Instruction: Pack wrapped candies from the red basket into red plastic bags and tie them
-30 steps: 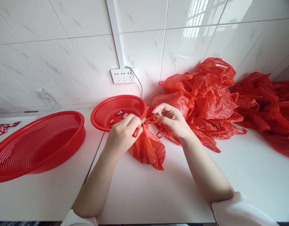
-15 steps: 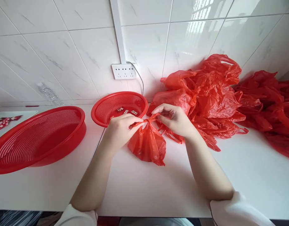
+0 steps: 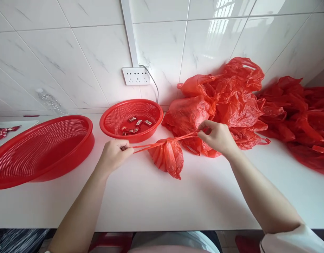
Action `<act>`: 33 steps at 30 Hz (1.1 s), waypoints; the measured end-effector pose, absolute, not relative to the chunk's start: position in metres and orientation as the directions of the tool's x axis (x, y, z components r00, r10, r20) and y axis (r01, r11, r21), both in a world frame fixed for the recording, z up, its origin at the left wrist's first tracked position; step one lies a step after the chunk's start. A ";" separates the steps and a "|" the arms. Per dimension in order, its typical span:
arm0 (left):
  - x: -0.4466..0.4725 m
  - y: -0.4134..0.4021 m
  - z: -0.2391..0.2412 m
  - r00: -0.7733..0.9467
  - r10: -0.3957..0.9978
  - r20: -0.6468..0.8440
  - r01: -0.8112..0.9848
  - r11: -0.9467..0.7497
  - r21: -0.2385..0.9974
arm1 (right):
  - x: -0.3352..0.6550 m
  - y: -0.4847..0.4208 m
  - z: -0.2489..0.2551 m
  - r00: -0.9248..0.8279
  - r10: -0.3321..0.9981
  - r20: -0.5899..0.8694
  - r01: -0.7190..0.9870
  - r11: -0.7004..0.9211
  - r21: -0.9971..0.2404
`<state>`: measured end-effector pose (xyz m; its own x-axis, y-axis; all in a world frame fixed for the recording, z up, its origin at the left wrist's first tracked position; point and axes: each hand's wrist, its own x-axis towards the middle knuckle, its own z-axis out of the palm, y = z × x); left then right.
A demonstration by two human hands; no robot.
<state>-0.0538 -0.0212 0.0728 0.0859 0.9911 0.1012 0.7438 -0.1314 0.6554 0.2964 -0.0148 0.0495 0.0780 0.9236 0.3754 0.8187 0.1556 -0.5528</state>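
White marble-patterned tiles (image 3: 96, 52) fill the upper part of my view, above a white counter (image 3: 162, 207) stretching across the lower frame. At the centre sits a small red bag (image 3: 167, 160), its neck gathered and two thin strips drawn out sideways. On my feed the left hand (image 3: 116, 154), left of centre, is pinched closed on one strip; the right hand (image 3: 217, 137), right of centre, has thumb and fingertips closed on the other. Both strips look taut.

What I'd worry about most is the film: pulled unevenly or too hard, a strip could tear or slide from a pinch this narrow. I can't tell whether the counter fully carries the bag, so its weight might add strain. Behind the right hand, the pile of red bags (image 3: 235, 102) at upper right is the same colour, so a loose handle there could be snagged by mistake. My other concern is the small red basket (image 3: 131, 102) just left of centre: a strip snapping loose could fling the left hand into its rim and jostle the wrapped pieces (image 3: 138, 122) inside.
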 end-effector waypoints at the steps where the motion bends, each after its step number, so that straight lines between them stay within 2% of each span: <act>1: -0.059 -0.023 0.067 0.075 0.996 0.056 0.751 -0.093 0.654 | 0.304 -0.016 0.041 0.107 0.928 0.357 0.818 0.121 -0.562; 4: -0.070 -0.025 0.049 0.078 0.993 -0.088 0.775 -0.005 0.632 | 0.322 -0.021 0.023 0.187 0.936 0.298 0.815 0.021 -0.578; 6: -0.074 -0.023 0.042 0.136 0.977 -0.167 0.791 -0.006 0.611 | 0.328 -0.025 0.023 0.163 0.949 0.270 0.826 0.019 -0.564; 8: -0.076 -0.020 0.044 0.238 0.941 -0.243 0.804 -0.050 0.592 | 0.327 -0.030 0.034 -0.016 0.964 0.264 0.809 0.168 -0.563; 10: -0.075 -0.014 0.051 0.357 0.888 -0.291 0.784 -0.115 0.610 | 0.314 -0.035 0.049 -0.279 0.922 0.269 0.690 0.387 -0.612; 12: -0.071 -0.009 0.057 0.444 0.868 -0.221 0.712 -0.192 0.676 | 0.288 -0.040 0.056 -0.440 0.850 0.289 0.539 0.508 -0.672; 13: -0.067 -0.006 0.057 0.458 0.880 -0.126 0.659 -0.240 0.713 | 0.272 -0.041 0.053 -0.463 0.836 0.295 0.510 0.524 -0.682; 16: -0.053 0.000 0.040 0.332 0.906 0.262 0.554 -0.412 0.723 | 0.221 -0.038 0.024 -0.424 0.871 0.248 0.637 0.482 -0.602; 18: -0.045 0.002 0.019 0.224 0.859 0.459 0.585 -0.496 0.642 | 0.199 -0.035 0.001 -0.418 0.892 0.171 0.753 0.445 -0.485; 19: -0.042 0.002 0.007 0.211 0.832 0.513 0.609 -0.523 0.597 | 0.195 -0.035 -0.007 -0.433 0.891 0.141 0.775 0.447 -0.447; 21: -0.041 0.000 -0.012 0.246 0.809 0.534 0.652 -0.546 0.526 | 0.200 -0.039 -0.009 -0.482 0.869 0.114 0.762 0.480 -0.435; 25: -0.045 -0.002 -0.032 0.374 0.835 0.403 0.688 -0.542 0.483 | 0.253 -0.066 0.025 -0.546 0.825 0.146 0.618 0.514 -0.595; 28: -0.047 0.001 -0.037 0.431 0.832 0.349 0.686 -0.553 0.473 | 0.314 -0.092 0.051 -0.400 0.912 0.091 0.644 0.351 -0.680; 31: -0.047 0.006 -0.039 0.472 0.817 0.331 0.684 -0.576 0.447 | 0.389 -0.112 0.062 0.004 0.997 0.080 0.778 0.048 -0.627; 33: -0.048 0.008 -0.041 0.470 0.821 0.324 0.694 -0.571 0.439 | 0.448 -0.120 0.065 0.300 0.943 0.143 0.749 -0.140 -0.648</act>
